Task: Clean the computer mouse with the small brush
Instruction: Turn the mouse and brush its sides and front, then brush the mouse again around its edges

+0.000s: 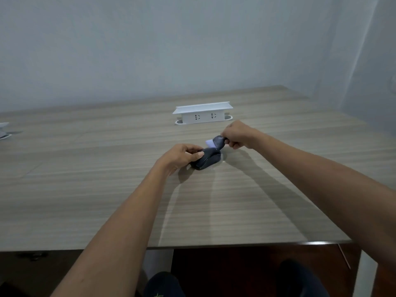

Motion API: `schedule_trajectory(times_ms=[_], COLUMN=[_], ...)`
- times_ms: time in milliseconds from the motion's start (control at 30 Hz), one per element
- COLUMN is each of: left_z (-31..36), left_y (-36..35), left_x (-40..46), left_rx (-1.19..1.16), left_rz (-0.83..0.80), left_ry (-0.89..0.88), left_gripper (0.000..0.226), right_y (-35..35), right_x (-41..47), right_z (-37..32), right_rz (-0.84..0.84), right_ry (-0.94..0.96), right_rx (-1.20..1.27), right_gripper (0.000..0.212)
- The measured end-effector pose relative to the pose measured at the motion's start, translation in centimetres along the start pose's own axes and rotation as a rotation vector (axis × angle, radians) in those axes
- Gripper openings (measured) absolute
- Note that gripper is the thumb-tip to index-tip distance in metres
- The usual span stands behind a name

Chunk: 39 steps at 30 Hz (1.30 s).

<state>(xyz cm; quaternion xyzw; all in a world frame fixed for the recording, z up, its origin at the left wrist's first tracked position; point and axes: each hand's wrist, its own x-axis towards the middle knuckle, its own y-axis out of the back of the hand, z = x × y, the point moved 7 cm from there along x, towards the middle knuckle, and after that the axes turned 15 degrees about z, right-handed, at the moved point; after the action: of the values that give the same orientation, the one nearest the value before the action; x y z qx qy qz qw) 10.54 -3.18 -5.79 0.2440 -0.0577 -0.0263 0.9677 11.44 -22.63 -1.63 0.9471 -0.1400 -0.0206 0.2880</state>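
Clearly the brushing step is in hand: the mouse is steadied and the brush sits at its far end, so the next move, by the look of it, calls for short, light strokes along the shell while the other hand keeps the mouse from sliding.

Furthest left, well apart from either hand, a pale object [4,130] lies at the tabletop's edge, too cropped to name. The left hand [182,156] is curled narrowly around the near-left side of the computer mouse [206,160], thumb and fingertips pressing on it, pinning it to the tabletop [85,189]. The dark mouse lies just to the right of that hand, angled away from the person.

Just beyond the mouse's far end is the small brush [215,142], with a dark body and a pale tuft pointing left and down; whether the bristles actually touch the mouse cannot be told. The right hand [236,135] is closed tight on the brush's handle, fingers folded under. Beyond both hands a white socket box [202,114] stands raised from the tabletop.
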Motion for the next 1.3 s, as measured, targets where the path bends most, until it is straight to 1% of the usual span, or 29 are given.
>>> schedule_trajectory(times_ms=[167, 333, 467, 567, 767, 867, 933, 1033, 1100, 1167, 1200, 1300], left_z=[0.3, 0.8, 1.3, 1.6, 1.9, 1.8, 1.9, 2.4, 2.9, 3.3, 3.4, 3.6], left_y=[0.0, 0.3, 0.5, 0.7, 0.9, 1.2, 1.4, 1.9, 2.1, 1.9, 1.7, 0.9], left_x=[-0.1, -0.6, -0.8, -0.9, -1.2, -1.1, -1.1, -1.1, -0.7, -0.4, -0.2, 0.2], left_rx=[0.040, 0.087, 0.169, 0.241, 0.258, 0.228, 0.230, 0.308, 0.471, 0.681, 0.751, 0.847], left_rz=[0.007, 0.021, 0.056, 0.085, 0.129, 0.140, 0.118, 0.064, 0.022, -0.053, -0.098, -0.198], left_ry=[-0.004, -0.015, -0.015, -0.001, 0.071, 0.097, 0.094, 0.062, -0.020, -0.145, -0.204, -0.333], left_gripper=[0.030, 0.030, 0.033, 0.034, 0.039, 0.032, 0.024, 0.020, 0.033, 0.056, 0.065, 0.081], right_y=[2.0, 2.9, 3.2, 2.7, 1.5, 1.1, 0.7, 0.3, 0.2, 0.4, 0.6, 1.5], right_x=[-0.5, -1.5, -2.4, -3.3, -4.0, -3.6, -3.2, -2.8, -2.9, -3.1, -3.2, -3.4], right_z=[1.1, 0.9, 0.0, -0.1, -0.1, -0.3, -0.4, -0.4, -0.5, -0.7, -0.8, -0.7], right_rz=[-0.023, -0.049, 0.000, 0.000, -0.007, 0.008, 0.013, 0.013, 0.018, 0.033, 0.039, 0.042], right_ry=[-0.071, -0.059, 0.002, 0.022, 0.006, 0.043, 0.081, 0.127, 0.170, 0.208, 0.221, 0.235], right_rx=[-0.080, -0.103, -0.113, -0.118, -0.085, -0.085, -0.098, -0.109, -0.123, -0.150, -0.165, -0.190], right_gripper=[0.018, 0.015, 0.018, 0.020, 0.032, 0.033, 0.032, 0.027, 0.029, 0.030, 0.030, 0.031])
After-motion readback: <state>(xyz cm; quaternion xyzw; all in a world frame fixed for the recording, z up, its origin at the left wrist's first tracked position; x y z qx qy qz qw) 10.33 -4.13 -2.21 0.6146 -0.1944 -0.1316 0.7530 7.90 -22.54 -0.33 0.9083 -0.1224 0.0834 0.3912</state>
